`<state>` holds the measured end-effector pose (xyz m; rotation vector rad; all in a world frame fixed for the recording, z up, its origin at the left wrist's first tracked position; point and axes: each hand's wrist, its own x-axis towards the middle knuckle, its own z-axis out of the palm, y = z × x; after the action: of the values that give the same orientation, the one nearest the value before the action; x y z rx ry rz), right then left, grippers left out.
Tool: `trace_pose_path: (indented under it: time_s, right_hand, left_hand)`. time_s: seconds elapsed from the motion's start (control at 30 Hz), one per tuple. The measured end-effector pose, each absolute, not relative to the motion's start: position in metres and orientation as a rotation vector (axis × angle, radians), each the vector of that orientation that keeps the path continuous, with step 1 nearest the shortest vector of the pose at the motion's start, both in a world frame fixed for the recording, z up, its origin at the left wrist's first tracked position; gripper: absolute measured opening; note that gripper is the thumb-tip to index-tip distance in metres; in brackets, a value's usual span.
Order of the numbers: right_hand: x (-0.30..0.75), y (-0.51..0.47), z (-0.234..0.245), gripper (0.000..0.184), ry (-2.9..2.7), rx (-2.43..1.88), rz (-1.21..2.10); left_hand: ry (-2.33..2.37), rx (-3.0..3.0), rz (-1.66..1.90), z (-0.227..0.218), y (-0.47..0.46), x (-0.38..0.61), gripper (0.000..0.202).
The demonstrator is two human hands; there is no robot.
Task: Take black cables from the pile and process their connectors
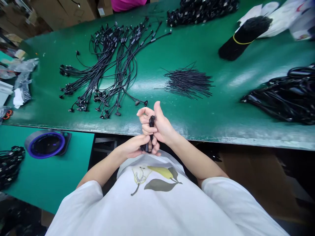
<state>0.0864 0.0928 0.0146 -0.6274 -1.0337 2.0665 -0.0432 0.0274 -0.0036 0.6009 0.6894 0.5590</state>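
Observation:
Close to my body, just off the table's front edge, both hands grip a small folded black cable (151, 122). My left hand (135, 146) is closed around its lower part, near a black connector end. My right hand (161, 127) wraps its fingers about the upper part, with the thumb raised. Much of the cable is hidden by my fingers. Beyond my hands lies a spread of loose black cables (108, 65) with connectors at both ends. To the right of that lies a pile of thin black ties (188, 81).
A banded black bundle of ties (243, 37) lies at the back right, near white plastic bags (285, 19). Bundled cables (201, 11) are heaped at the far edge. A black plastic bag (285, 93) lies right. On the lower left table is a blue-rimmed tape roll (46, 144).

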Motion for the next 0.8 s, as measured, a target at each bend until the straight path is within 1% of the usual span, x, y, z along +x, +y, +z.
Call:
trace_pose_path:
  time_s: [0.07, 0.1, 0.2, 0.23, 0.27, 0.33, 0.37, 0.43, 0.53, 0.6, 0.67, 0.8]
  right_hand:
    - [0.096, 0.099, 0.015, 0.064, -1.388, -0.709, 1.735]
    - [0.103, 0.102, 0.015, 0.058, -1.530, -0.751, 1.524]
    - [0.127, 0.105, 0.017, 0.034, -1.930, -0.735, 0.937]
    - [0.134, 0.104, 0.017, 0.029, -2.105, -0.673, 0.767]
    - [0.139, 0.103, 0.017, 0.029, -2.297, -0.592, 0.590]
    - [0.145, 0.099, 0.015, 0.032, -2.654, -0.476, 0.221]
    - [0.145, 0.097, 0.014, 0.031, -2.779, -0.490, 0.123]
    - [0.145, 0.096, 0.011, 0.026, -2.971, -0.618, 0.109]
    - [0.145, 0.099, 0.009, 0.025, -3.109, -0.733, 0.387]
    - [0.147, 0.102, 0.010, 0.028, -3.130, -0.679, 0.525]
    - [0.150, 0.101, 0.010, 0.025, -3.135, -0.649, 0.441]
    - [0.152, 0.095, 0.009, 0.020, -3.128, -0.556, 0.045]
  left_hand:
    - [0.682, 0.448, 0.623, 0.002, 0.028, -0.039, 0.039]
    - [0.722, 0.442, 0.698, 0.003, 0.028, -0.038, 0.036]
    - [0.909, 0.626, 0.879, -0.002, 0.034, -0.038, 0.036]
    - [0.969, 0.745, 0.884, -0.004, 0.036, -0.039, 0.037]
    - [1.025, 0.883, 0.854, -0.006, 0.039, -0.041, 0.037]
    - [1.138, 1.199, 0.713, -0.008, 0.044, -0.043, 0.034]
    - [1.201, 1.367, 0.626, -0.008, 0.046, -0.044, 0.032]
    - [1.310, 1.679, 0.463, -0.007, 0.046, -0.045, 0.027]
    - [1.372, 1.993, 0.329, -0.005, 0.045, -0.045, 0.025]
    - [1.332, 2.003, 0.297, -0.003, 0.045, -0.046, 0.026]
    - [1.224, 1.853, 0.277, 0.000, 0.047, -0.048, 0.028]
    - [1.003, 1.480, 0.239, 0.003, 0.058, -0.051, 0.033]
